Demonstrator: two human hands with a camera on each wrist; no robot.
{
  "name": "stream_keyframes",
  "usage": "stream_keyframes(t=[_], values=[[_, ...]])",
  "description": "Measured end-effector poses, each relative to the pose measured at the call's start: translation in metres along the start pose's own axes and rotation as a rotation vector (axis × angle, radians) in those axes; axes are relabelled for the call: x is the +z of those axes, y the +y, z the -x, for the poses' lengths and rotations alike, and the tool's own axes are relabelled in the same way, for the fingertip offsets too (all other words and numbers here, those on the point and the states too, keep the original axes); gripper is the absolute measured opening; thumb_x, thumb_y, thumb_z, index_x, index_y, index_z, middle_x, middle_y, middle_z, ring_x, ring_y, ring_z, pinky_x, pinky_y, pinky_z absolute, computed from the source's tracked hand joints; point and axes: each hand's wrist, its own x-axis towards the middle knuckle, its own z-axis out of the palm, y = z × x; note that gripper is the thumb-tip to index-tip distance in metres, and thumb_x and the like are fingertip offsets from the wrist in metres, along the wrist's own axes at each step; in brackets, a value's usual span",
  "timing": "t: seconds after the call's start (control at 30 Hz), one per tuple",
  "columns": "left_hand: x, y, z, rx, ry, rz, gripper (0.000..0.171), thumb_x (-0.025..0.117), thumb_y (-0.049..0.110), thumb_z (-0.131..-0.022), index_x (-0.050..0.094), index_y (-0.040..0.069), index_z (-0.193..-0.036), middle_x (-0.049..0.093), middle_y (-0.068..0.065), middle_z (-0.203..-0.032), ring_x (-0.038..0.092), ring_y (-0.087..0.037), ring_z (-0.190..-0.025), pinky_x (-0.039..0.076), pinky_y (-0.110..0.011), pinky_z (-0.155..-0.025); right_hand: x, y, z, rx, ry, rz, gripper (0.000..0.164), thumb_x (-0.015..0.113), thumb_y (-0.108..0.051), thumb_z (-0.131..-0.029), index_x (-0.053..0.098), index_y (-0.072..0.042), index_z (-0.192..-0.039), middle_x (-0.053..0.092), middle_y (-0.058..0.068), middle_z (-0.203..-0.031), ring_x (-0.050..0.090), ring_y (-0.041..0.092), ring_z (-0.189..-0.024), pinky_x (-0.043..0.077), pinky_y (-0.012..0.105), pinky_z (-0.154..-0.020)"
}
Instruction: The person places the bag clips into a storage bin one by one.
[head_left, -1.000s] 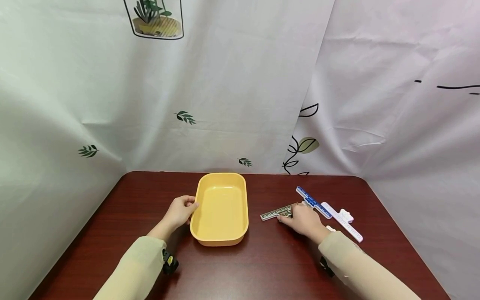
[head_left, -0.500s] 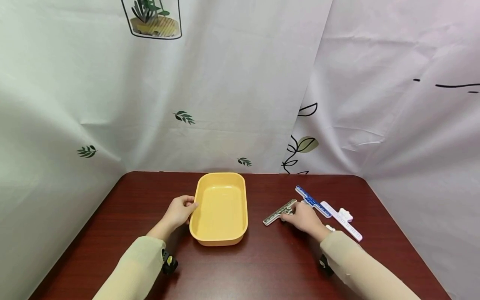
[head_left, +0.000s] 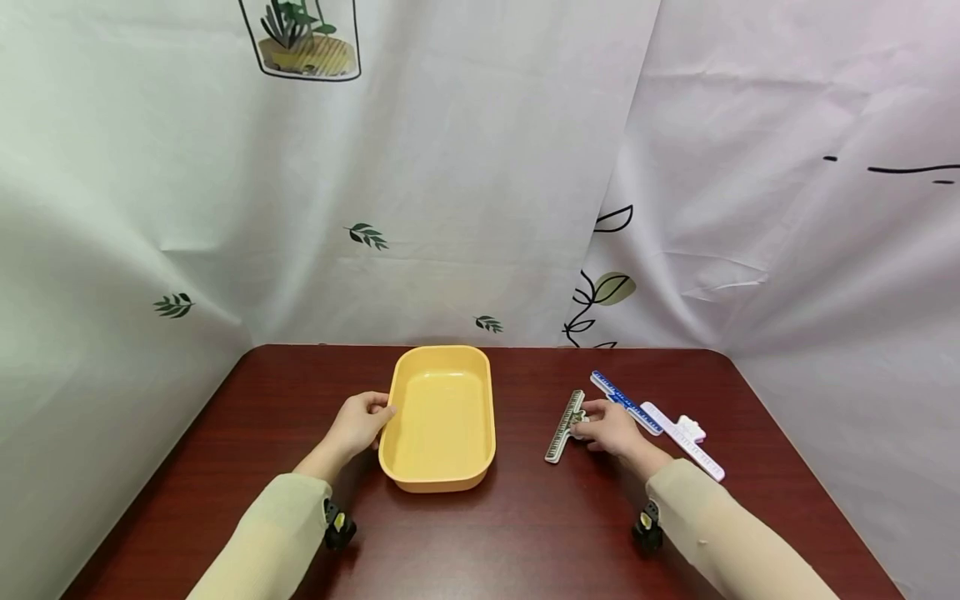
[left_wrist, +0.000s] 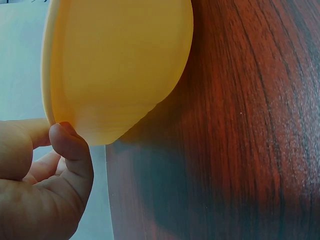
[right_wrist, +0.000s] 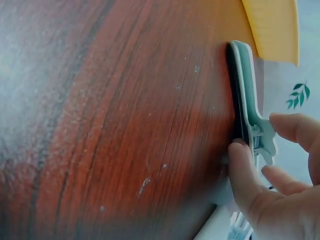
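Observation:
My left hand [head_left: 362, 427] pinches the left rim of a yellow plastic tray [head_left: 442, 421]; in the left wrist view thumb and fingers close over the tray's edge [left_wrist: 48, 65]. To the right of the tray, my right hand [head_left: 611, 427] holds a dark green and white ruler clip [head_left: 564, 427] by its handle. In the right wrist view, the clip [right_wrist: 246, 75] stands close to the table surface, with the thumb and fingers [right_wrist: 295, 127] about its handle. Whether it touches the table I cannot tell.
A blue ruler clip [head_left: 626, 403] and a white ruler clip [head_left: 684, 442] lie on the dark red wooden table [head_left: 480, 542], just right of my right hand. Behind the table hangs a white patterned cloth [head_left: 450, 167].
The ruler clip in my right hand has turned from lying slantwise to standing nearly lengthwise to the tray. My right wrist has turned with it. The left hand and tray stay put.

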Motion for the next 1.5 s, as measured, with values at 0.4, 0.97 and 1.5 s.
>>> stream_keyframes(t=[0.4, 0.97, 1.5], values=[[0.001, -0.003, -0.001, 0.006, 0.001, 0.001, 0.037, 0.055, 0.013, -0.094, 0.052, -0.007, -0.125, 0.05, -0.009, -0.083, 0.045, -0.014, -0.046, 0.047, -0.03, -0.043, -0.005, 0.003, -0.001, 0.098, -0.018, -0.198, 0.053, 0.06, 0.001, -0.082, 0.044, 0.011, -0.132, 0.064, 0.008, -0.093, 0.061, 0.011, -0.072, 0.057, 0.03, -0.064], [0.001, -0.003, 0.0, 0.01, 0.005, 0.001, 0.036, 0.055, 0.014, -0.094, 0.053, -0.006, -0.125, 0.051, -0.008, -0.082, 0.046, -0.013, -0.046, 0.046, -0.028, -0.042, -0.009, 0.005, -0.002, 0.106, -0.068, -0.33, 0.056, 0.055, 0.0, -0.087, 0.032, 0.02, -0.134, 0.061, 0.01, -0.097, 0.061, 0.007, -0.078, 0.057, 0.024, -0.072], [0.0, -0.005, -0.002, 0.005, 0.007, 0.033, 0.039, 0.054, 0.016, -0.095, 0.052, -0.008, -0.126, 0.058, -0.013, -0.089, 0.052, -0.013, -0.052, 0.049, -0.028, -0.046, -0.016, 0.004, -0.008, 0.107, -0.106, -0.454, 0.059, 0.053, 0.003, -0.087, 0.028, 0.019, -0.137, 0.062, 0.004, -0.092, 0.062, 0.008, -0.082, 0.057, 0.025, -0.076]])
